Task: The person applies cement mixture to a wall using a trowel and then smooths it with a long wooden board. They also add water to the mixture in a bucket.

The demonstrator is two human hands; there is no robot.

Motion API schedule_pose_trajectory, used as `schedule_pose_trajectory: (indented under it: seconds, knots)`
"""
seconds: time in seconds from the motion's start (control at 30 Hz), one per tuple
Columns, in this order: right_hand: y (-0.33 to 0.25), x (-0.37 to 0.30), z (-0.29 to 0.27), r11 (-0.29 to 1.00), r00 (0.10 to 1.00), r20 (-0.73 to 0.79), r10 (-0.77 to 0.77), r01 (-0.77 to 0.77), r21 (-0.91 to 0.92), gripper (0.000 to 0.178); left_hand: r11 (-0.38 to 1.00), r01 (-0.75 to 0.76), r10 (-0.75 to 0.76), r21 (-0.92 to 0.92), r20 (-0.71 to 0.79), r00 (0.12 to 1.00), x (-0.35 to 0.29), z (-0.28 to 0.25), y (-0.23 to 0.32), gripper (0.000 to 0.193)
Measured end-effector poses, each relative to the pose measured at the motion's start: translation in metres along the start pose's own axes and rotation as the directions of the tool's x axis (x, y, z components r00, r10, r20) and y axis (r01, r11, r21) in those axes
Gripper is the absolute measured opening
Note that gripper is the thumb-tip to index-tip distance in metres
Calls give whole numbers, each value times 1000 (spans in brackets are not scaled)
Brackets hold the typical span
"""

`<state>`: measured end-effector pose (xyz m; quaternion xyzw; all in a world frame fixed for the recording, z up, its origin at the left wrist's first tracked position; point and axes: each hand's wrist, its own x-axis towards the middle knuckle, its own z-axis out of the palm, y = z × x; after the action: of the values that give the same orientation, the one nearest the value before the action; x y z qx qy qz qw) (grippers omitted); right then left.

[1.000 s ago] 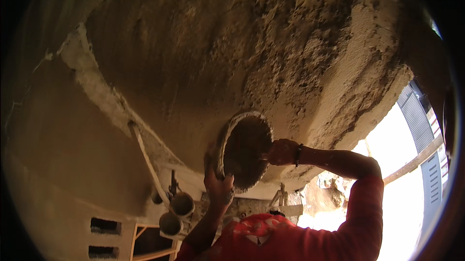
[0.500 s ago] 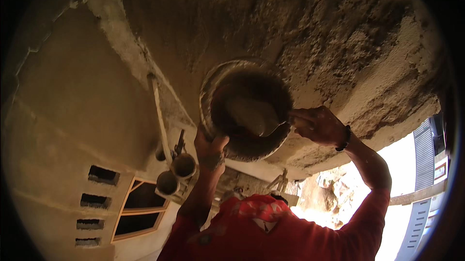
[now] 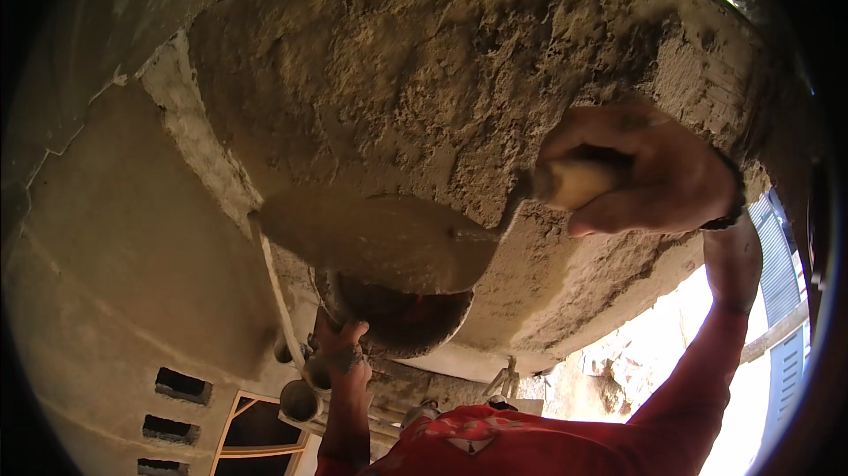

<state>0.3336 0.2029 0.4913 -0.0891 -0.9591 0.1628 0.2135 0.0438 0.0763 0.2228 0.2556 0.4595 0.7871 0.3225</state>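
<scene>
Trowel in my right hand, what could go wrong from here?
The trowel overlaps the bucket in this view, so its blade might clip the rim if they are close; the gap is hard to judge.

Only your left hand visibly grips the bucket, at one side, so it could tip.

Anything loose on the blade might drop.

Dressed in red top (image 3: 574,442), with pale blotchy print and small whitish triangle (image 3: 468,446) at chest. Red sleeves (image 3: 685,392), forearms (image 3: 353,419) bare. Dark band (image 3: 738,198) around right wrist (image 3: 731,251).
</scene>
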Motion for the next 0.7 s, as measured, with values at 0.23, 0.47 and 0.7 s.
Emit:
schedule_pose_trajectory:
  seconds: [0.23,0.47,0.7]
  knots:
    - [61,-19,-56,994,994,9,108,-108,3,37,997,76,-75,10,-8,997,-10,-7,-15,54]
    - [57,-74,-128,239,966,-251,58,-258,-936,43,977,206,-199,47,-127,972,4,-21,-25,59]
    - [101,-59,47,760,963,199,180,-8,-649,31,997,37,-43,-61,-105,994,4,-26,-39,60]
